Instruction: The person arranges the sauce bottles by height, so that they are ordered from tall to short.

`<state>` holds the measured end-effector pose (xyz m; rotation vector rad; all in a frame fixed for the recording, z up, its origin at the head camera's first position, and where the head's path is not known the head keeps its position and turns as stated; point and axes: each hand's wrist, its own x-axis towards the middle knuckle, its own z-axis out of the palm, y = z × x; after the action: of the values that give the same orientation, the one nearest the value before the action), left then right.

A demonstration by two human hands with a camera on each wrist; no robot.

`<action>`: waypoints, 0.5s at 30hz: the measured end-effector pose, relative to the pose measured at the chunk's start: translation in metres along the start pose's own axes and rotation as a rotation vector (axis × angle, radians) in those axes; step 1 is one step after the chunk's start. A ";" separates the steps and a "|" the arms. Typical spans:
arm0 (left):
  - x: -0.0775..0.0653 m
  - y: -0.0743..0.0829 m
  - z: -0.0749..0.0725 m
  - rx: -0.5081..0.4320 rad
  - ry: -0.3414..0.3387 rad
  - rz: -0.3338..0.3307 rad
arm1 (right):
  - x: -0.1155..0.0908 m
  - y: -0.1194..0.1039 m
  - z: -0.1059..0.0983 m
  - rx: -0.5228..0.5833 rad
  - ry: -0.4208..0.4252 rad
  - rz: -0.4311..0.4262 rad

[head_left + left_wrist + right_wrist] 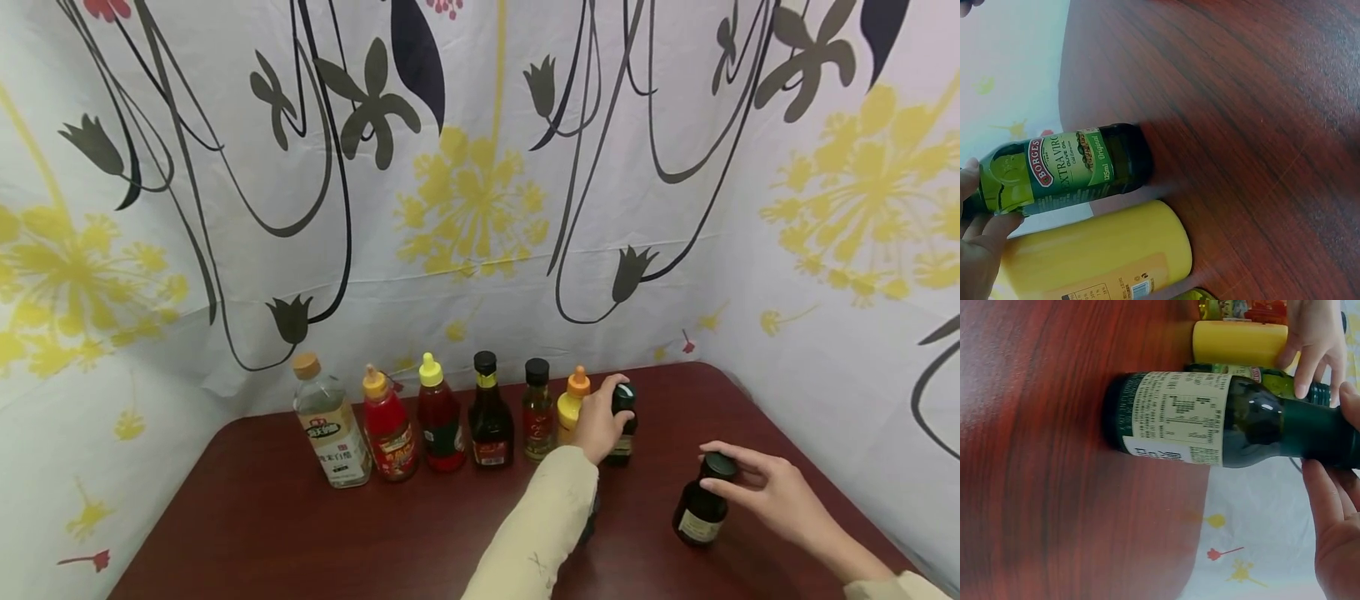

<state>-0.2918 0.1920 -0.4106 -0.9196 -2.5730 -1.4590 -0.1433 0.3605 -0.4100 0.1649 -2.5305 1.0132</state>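
My left hand grips the small green olive oil bottle near its neck, fingers on one side and thumb on the other. That bottle stands upright at the right end of a row, beside a yellow squeeze bottle. My right hand holds a dark glass bottle by its green neck and cap, nearer the front right of the table. Its cream label carries small print. Whether its base touches the table I cannot tell. Behind the left sleeve shows part of a dark object, mostly hidden.
Leftward along the row stand a small sauce bottle, a dark sauce bottle, two red squeeze bottles, one with a yellow tip and one with an orange cap, and a clear vinegar bottle. A patterned cloth hangs behind the table.
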 end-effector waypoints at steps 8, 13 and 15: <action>0.000 0.001 0.000 0.031 0.021 -0.011 | 0.009 -0.008 -0.005 -0.010 -0.031 0.061; 0.001 0.002 0.001 0.034 0.029 -0.004 | 0.020 -0.010 -0.009 -0.013 -0.023 0.061; 0.002 0.002 0.001 0.038 0.029 -0.005 | 0.026 -0.011 -0.011 -0.004 -0.026 0.061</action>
<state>-0.2917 0.1949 -0.4089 -0.8817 -2.5746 -1.4086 -0.1603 0.3610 -0.3849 0.1013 -2.5751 1.0357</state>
